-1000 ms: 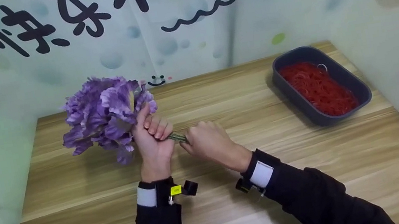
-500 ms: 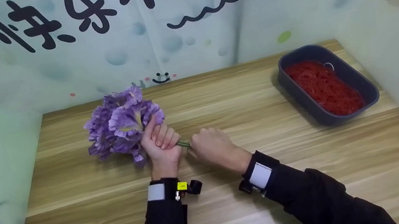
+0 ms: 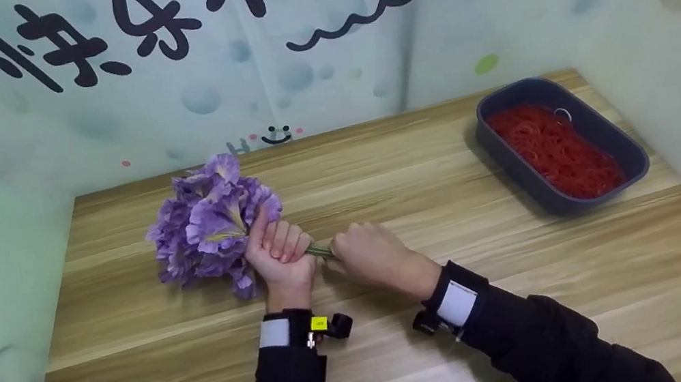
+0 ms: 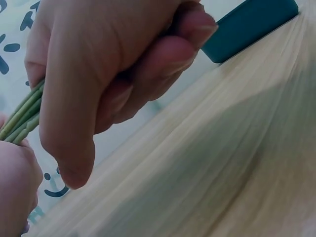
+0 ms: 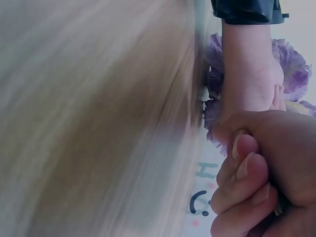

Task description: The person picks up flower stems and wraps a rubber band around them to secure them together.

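Observation:
A bunch of purple artificial-looking flowers (image 3: 208,227) leans to the left above the table in the head view. My left hand (image 3: 282,256) grips its stems just below the blooms, thumb up along the flowers. Further down the bunch, my right hand (image 3: 379,254) holds the stem ends in a fist. Between the two hands shows a short length of green stems (image 4: 22,116), several side by side in the left wrist view. The right wrist view has the right hand's curled fingers (image 5: 244,192) close up; the stem ends inside are mostly hidden.
A dark blue rectangular tub (image 3: 634,166) stands at the back right of the wood-grain table (image 3: 412,372). Inside lies a heap of red rubber-band-like loops (image 3: 555,151), with one pale ring at its edge. Printed cloth walls (image 3: 325,97) close off the back and sides.
The flowers have come down and a little toward the right, the blooms now nearer the table. Both hands keep their grip on the stems and have shifted slightly down in the view.

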A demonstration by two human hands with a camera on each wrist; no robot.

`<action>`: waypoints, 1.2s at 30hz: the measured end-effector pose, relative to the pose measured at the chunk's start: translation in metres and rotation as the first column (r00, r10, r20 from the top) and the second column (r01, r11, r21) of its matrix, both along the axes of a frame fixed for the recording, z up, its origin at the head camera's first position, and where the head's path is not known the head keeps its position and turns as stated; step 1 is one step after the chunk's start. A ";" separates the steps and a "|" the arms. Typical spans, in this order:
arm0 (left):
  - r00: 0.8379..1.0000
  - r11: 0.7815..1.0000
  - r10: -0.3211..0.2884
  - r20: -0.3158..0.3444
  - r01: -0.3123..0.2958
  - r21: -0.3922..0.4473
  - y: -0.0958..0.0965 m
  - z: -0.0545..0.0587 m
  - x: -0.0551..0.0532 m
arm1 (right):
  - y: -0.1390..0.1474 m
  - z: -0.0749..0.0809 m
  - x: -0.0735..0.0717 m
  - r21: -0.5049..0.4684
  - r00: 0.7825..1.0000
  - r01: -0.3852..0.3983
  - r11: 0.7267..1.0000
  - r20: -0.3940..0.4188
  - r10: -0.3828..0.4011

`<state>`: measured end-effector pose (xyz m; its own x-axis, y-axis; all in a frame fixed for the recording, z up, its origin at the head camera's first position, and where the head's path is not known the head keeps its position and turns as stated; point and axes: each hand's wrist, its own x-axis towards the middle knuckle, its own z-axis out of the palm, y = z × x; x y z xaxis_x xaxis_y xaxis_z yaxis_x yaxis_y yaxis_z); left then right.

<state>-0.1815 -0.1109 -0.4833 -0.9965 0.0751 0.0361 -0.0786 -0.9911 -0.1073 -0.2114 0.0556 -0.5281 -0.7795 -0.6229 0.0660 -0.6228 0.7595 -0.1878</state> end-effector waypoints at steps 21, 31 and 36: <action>0.997 0.999 -0.003 -0.082 0.006 0.035 -0.005 -0.006 0.003 | 0.053 0.115 0.049 -0.089 0.982 -0.011 0.996 0.185 0.027; 0.994 1.000 -0.004 -0.112 0.007 0.024 -0.004 -0.007 0.002 | 0.143 0.151 0.036 -0.245 0.982 0.189 0.951 0.041 -0.185; 0.997 1.000 -0.009 -0.081 0.011 0.021 -0.004 -0.008 0.003 | 0.201 0.154 0.021 -0.337 0.928 0.326 0.883 -0.063 -0.367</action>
<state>-0.1788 -0.1149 -0.4909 -0.9895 0.0832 0.1185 -0.0976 -0.9879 -0.1209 -0.1901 0.2565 -0.3744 -0.9148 -0.2447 0.3213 -0.3638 0.8446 -0.3928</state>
